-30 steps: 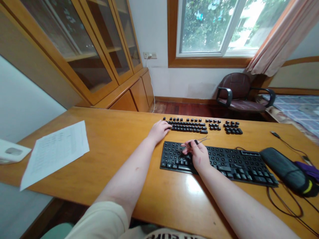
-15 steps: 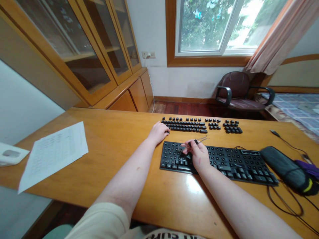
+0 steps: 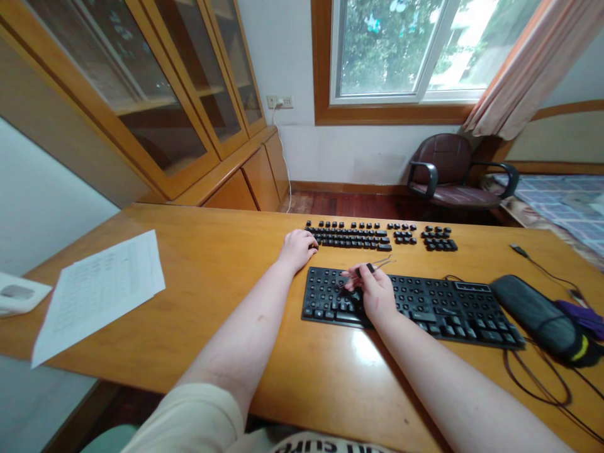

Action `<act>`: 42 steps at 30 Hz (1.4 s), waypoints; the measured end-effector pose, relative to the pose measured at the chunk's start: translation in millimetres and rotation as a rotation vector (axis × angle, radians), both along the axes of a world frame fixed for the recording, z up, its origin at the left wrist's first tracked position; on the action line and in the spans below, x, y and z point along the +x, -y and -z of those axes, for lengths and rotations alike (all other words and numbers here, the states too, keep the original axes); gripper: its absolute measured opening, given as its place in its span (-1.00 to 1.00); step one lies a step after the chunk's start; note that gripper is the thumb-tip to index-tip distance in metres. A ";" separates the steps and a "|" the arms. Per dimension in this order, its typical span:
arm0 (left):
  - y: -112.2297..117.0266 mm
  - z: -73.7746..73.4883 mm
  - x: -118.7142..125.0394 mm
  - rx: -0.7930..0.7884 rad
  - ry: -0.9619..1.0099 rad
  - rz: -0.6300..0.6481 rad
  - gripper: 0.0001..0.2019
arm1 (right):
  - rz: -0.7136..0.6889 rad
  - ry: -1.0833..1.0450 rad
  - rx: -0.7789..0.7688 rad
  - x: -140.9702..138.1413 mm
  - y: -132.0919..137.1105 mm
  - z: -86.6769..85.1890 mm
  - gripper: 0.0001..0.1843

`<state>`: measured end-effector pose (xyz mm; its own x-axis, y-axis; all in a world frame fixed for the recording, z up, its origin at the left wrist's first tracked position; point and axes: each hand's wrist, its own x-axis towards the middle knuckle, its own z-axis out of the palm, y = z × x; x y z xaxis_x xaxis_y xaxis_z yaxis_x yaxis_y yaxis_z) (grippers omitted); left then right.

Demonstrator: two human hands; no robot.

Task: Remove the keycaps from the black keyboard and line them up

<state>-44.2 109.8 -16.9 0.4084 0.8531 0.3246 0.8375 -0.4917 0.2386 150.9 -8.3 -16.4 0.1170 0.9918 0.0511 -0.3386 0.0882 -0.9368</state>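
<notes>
A black keyboard (image 3: 438, 305) with most of its keycaps off lies on the wooden desk (image 3: 226, 283). The removed keycaps (image 3: 358, 234) are laid out in rows behind it. My right hand (image 3: 372, 296) rests on the keyboard's left part, closed on a thin wire keycap puller (image 3: 377, 266) that sticks out past my fingers. My left hand (image 3: 298, 247) lies with fingers curled at the left end of the keycap rows, touching them; whether it holds a cap is hidden.
A printed sheet of paper (image 3: 101, 286) lies at the desk's left, a white device (image 3: 16, 292) beyond it. A black pouch (image 3: 538, 318), a purple item and cables sit at the right. An armchair (image 3: 453, 173) stands under the window; cabinets line the left wall.
My left hand has pulled back slightly to the left along the keycap rows. My right hand stays on the keyboard with the puller.
</notes>
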 end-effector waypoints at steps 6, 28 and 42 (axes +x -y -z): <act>-1.4 1.7 -0.4 -0.022 0.028 -0.018 -0.88 | 0.001 0.004 -0.003 -0.1 1.2 -1.0 -0.67; 67.7 -91.3 27.9 -0.080 0.306 0.100 -0.81 | -0.197 0.254 0.027 6.5 2.5 -20.2 -0.71; 117.0 -20.5 18.4 -0.418 0.119 0.197 -0.71 | -0.203 0.782 -0.007 -0.6 9.3 -10.8 -0.80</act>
<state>-25.8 -7.2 3.7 0.5562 0.8307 0.0243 0.6930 -0.4797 0.5382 150.3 -17.7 -5.7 -0.1326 0.9905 0.0376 0.4059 0.0889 -0.9096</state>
